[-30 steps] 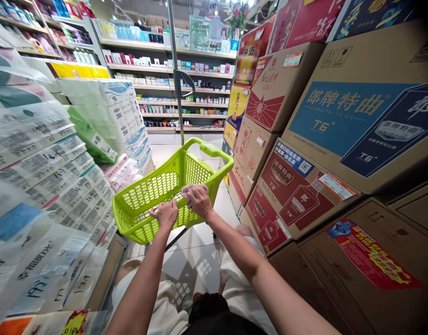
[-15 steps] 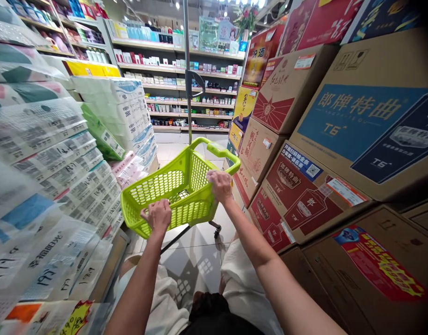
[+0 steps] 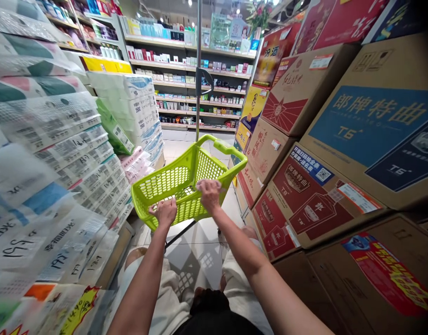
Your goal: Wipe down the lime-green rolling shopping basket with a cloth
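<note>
A lime-green shopping cart (image 3: 158, 179) with a perforated plastic basket stands in front of me, its handle on the far right side. My left hand (image 3: 165, 212) is closed around the near rim of the basket. Further right along that same rim is my right hand (image 3: 210, 196), its fingers curled over a pale, crumpled cloth (image 3: 206, 184) pressed against the plastic. The cloth is mostly covered by the fingers. No goods show inside the basket. A thin pole (image 3: 199, 56) rises at the cart's far end.
Stacked cartons (image 3: 339, 204) line the right side closely. Packs of tissue paper (image 3: 74, 135) are piled on the left, with handwritten price sheets in front. Shelves (image 3: 186, 70) of small boxed goods stand at the back. Tiled floor (image 3: 196, 251) shows beneath the cart.
My right hand has slid left along the near rim, away from the handle and closer to my left hand. My left hand keeps its grip. The view has shifted slightly.
</note>
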Tool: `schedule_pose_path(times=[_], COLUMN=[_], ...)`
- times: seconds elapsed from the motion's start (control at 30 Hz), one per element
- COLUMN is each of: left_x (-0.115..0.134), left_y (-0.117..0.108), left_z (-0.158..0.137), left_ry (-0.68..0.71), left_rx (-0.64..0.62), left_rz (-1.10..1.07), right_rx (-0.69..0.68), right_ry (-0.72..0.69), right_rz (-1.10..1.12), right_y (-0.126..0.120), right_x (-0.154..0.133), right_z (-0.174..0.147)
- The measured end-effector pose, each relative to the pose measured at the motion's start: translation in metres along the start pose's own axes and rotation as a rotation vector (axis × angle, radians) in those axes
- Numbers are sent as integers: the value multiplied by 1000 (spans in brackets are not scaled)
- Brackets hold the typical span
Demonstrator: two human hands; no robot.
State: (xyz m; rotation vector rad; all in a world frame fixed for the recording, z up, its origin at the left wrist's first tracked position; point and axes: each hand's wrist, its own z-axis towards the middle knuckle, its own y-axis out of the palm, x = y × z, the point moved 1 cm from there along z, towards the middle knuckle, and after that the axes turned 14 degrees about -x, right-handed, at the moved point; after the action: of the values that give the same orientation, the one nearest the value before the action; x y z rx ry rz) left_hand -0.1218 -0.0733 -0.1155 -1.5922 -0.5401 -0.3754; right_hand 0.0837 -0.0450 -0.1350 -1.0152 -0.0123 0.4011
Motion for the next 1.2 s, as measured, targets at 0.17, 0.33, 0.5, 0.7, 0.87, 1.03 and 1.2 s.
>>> schedule_pose_path(times=[0.17,0.33,0.5,0.7,0.87,1.03,1.2], left_x=[-18,-34,-34,-22,1,18,24], left_y=[-19,-29,-21,-16,-9,1,4], left_z=[-8,-12,-17,-17,-19,-22,-18], left_ry=[11,-131,-85,-78,-42,-32,-95], left_rx=[59,56,82,48,-26,-38,38], left_rz=[8,-113,-275,-279,-320,-218,-229], right_rx=[-141,-137,-186,33,118,137,229], right_ry=[-163,-4,-329,-169,-306,-89,320], right_rz=[16,31,106,77,78,52,61], right_y=[8,18,32,39,57,49,41], right_x=[-26,-65,-94,-78,-80,-30,2], right_z=[-2,-4,-18,-40,-70,-55,-38])
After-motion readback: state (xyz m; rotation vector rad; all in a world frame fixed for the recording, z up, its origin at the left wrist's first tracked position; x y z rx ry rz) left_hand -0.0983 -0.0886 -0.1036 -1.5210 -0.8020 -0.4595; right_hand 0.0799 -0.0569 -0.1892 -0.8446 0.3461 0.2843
